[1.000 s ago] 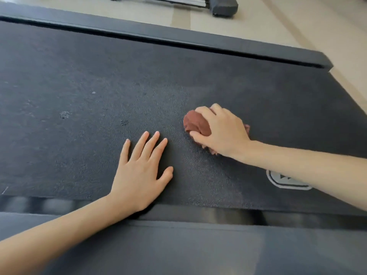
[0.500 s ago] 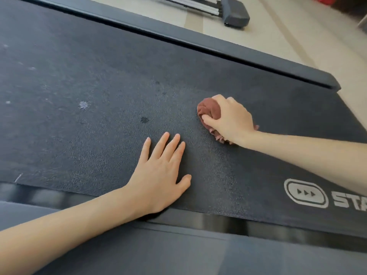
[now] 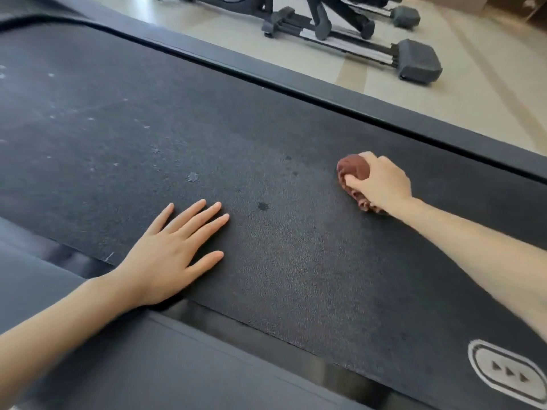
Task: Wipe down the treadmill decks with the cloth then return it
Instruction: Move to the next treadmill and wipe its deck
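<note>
A dark textured treadmill deck (image 3: 281, 261) fills most of the view. My right hand (image 3: 380, 182) is closed around a bunched reddish-brown cloth (image 3: 353, 170) and presses it onto the belt toward the far side rail. My left hand (image 3: 174, 253) lies flat on the belt near its front edge, fingers spread, holding nothing. White specks and a pale smudge (image 3: 193, 176) mark the belt to the left, and a small dark spot (image 3: 262, 206) sits between my hands.
A grey side rail (image 3: 325, 84) borders the belt's far edge, and another grey rail (image 3: 148, 359) lies along the near edge. Beyond it on the beige floor stands the base of another exercise machine (image 3: 355, 34). A white arrow logo (image 3: 506, 374) is printed at the belt's lower right.
My right hand with the cloth has slid away from my left hand, toward the far rail. The view has tilted up and left, bringing the other machine into sight. My left hand stays flat.
</note>
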`<control>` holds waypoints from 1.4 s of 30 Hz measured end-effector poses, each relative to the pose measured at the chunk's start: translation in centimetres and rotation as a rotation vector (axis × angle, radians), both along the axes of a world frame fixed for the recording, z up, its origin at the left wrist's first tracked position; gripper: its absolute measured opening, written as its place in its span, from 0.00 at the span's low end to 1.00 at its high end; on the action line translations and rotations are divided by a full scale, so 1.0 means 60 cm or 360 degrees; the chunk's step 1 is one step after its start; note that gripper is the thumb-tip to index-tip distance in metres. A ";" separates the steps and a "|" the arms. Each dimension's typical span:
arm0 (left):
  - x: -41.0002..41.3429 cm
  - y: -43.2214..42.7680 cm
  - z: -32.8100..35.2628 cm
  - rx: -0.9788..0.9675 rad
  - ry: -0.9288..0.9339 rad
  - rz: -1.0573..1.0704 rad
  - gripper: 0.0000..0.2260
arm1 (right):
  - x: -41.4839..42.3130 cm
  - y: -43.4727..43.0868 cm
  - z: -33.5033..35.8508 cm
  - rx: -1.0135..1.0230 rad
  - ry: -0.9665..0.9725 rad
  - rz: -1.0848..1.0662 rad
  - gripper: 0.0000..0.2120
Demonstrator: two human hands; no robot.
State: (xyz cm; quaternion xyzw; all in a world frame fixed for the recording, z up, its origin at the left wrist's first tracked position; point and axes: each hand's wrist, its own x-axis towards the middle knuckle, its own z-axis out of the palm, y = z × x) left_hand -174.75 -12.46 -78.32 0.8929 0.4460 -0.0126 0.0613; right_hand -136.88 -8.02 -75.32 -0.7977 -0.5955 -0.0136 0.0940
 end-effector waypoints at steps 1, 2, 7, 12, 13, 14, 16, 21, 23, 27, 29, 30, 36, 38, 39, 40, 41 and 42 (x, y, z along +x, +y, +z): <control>0.001 -0.002 -0.002 -0.0003 -0.0022 0.0009 0.31 | -0.009 0.023 -0.002 0.0000 0.0055 -0.0168 0.25; 0.002 -0.002 -0.003 -0.0002 -0.0040 0.0012 0.30 | -0.028 0.036 -0.006 0.0037 0.0063 -0.0217 0.25; -0.001 0.002 -0.009 0.0023 -0.0077 0.0016 0.30 | -0.181 -0.050 -0.030 0.0281 -0.0023 0.0527 0.23; -0.002 0.003 -0.010 0.0017 -0.0115 0.0005 0.30 | -0.189 -0.134 -0.024 0.0258 0.0004 0.1258 0.24; -0.002 0.003 -0.010 0.0014 -0.0130 0.0006 0.30 | -0.169 -0.123 -0.023 0.0252 -0.0002 0.1168 0.24; -0.001 0.003 -0.011 0.0014 -0.0140 0.0007 0.30 | -0.147 -0.104 -0.021 0.0261 -0.0007 0.1009 0.24; 0.001 0.004 -0.011 0.0024 -0.0134 0.0001 0.31 | -0.095 -0.046 -0.019 0.0246 -0.0009 0.0586 0.23; 0.000 0.004 -0.013 0.0044 -0.0178 -0.0003 0.31 | -0.097 0.041 -0.023 0.0219 -0.0104 0.0011 0.24; 0.000 0.004 -0.014 0.0049 -0.0183 -0.0002 0.32 | -0.150 0.018 -0.029 0.0273 -0.0158 0.0182 0.23; 0.001 0.004 -0.015 0.0065 -0.0199 -0.0004 0.33 | -0.240 -0.076 -0.027 0.0366 -0.0116 0.0795 0.23; -0.001 0.003 -0.014 0.0060 -0.0216 -0.0011 0.34 | -0.253 -0.109 -0.027 0.0319 -0.0051 0.1022 0.24; -0.002 0.002 -0.013 0.0061 -0.0213 -0.0014 0.35 | -0.250 -0.112 -0.027 0.0266 -0.0015 0.1064 0.24; 0.001 0.002 -0.011 0.0056 -0.0154 0.0011 0.34 | -0.162 0.010 -0.013 0.0097 0.0093 0.0540 0.22; 0.000 0.001 -0.012 0.0060 -0.0142 0.0019 0.34 | -0.144 0.047 -0.012 0.0113 0.0176 0.0254 0.22; 0.000 0.001 -0.012 0.0059 -0.0150 0.0024 0.34 | -0.147 0.052 -0.015 0.0130 0.0121 0.0204 0.23; 0.000 0.001 -0.012 0.0058 -0.0160 0.0023 0.33 | -0.156 0.048 -0.020 0.0164 0.0027 0.0224 0.23; 0.000 0.001 -0.011 0.0060 -0.0166 0.0020 0.33 | -0.169 0.034 -0.026 0.0219 -0.0050 0.0313 0.23; 0.001 0.001 -0.011 0.0062 -0.0169 0.0018 0.33 | -0.183 0.013 -0.031 0.0282 -0.0079 0.0446 0.23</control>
